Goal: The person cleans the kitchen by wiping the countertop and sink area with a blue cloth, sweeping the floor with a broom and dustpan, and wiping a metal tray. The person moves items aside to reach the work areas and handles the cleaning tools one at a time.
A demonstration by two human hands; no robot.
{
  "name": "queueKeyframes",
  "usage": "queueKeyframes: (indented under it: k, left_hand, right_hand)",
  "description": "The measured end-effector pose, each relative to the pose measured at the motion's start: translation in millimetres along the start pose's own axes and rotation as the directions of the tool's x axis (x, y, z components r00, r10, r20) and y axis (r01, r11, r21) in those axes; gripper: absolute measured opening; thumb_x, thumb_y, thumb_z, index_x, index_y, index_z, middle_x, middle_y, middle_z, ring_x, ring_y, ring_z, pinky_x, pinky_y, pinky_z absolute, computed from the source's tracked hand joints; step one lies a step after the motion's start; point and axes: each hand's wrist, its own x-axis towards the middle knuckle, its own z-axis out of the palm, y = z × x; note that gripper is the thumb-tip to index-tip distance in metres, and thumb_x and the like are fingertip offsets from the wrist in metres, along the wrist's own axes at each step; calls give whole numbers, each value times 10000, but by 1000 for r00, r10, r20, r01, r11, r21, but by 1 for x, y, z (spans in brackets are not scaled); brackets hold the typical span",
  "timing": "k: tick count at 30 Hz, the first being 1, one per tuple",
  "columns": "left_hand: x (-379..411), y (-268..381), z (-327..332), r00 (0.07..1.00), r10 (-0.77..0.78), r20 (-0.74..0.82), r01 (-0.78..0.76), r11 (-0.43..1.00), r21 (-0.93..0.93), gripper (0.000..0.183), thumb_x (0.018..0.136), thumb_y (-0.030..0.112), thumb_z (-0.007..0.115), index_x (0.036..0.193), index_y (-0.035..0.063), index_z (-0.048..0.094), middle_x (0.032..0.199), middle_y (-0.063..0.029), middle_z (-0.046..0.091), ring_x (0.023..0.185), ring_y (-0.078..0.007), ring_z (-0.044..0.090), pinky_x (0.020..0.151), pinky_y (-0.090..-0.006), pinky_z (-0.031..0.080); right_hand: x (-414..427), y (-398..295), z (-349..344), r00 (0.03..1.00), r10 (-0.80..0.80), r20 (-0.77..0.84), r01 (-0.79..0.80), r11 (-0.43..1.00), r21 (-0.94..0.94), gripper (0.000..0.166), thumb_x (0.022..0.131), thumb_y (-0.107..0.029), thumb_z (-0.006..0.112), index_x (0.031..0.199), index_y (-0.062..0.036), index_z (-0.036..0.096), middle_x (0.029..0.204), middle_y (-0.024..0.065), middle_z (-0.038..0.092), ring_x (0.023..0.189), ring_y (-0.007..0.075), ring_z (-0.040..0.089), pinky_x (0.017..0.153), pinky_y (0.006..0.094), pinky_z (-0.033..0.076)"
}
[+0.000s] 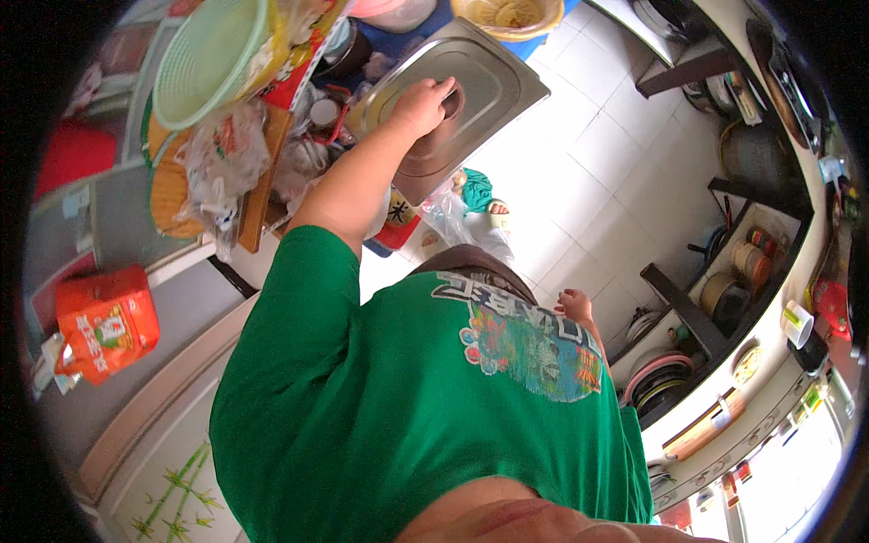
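My left hand (422,108) reaches forward and grips the small handle in the middle of a rectangular stainless steel pan lid (489,75). One finger lies extended over the handle. The lid is tilted beside the cluttered shelf, and one edge overhangs the tiled floor. What is directly beneath it is mostly hidden. My right hand (576,304) hangs low by my side, away from the lid, with its fingers partly curled. Nothing shows in it, but its palm is hidden. Near the lid's far edge sits a yellowish bowl (508,32) on a blue surface.
At left are a green plastic basket (204,75), plastic bags (227,149), a wooden board (266,180) and an orange bag (108,326). Floor tiles (577,156) lie ahead. Along the right runs a counter with open shelves holding pots (724,296) and basins (658,380).
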Motion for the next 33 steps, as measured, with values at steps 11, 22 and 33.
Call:
queueKeyframes:
  k: [11,22,33]
  left_hand:
    - [83,-38,95,988,-147,54,140,984,114,651,808,71,594,1415,208,402,1170,-173,536,1091,-360,529,935,-418,458]
    - [101,-53,123,989,-129,74,120,986,115,656,819,64,573,1419,261,395,1129,-162,540,1104,-348,524,935,-425,449]
    - [-1,-55,131,645,-673,-362,549,737,-394,529,717,190,730,1169,-2,537,1168,-159,574,1116,-343,529,889,-432,478]
  right_hand:
    - [-2,45,15,988,156,-14,-155,985,81,454,867,-207,583,1236,50,520,906,149,659,684,213,676,524,329,546]
    - [33,1,21,997,77,-23,-77,997,26,438,850,-204,604,1215,32,546,926,133,665,688,188,669,539,304,537]
    - [57,-51,17,1000,-13,-5,13,1000,24,446,859,-210,608,1229,29,533,925,130,657,705,187,665,553,304,534]
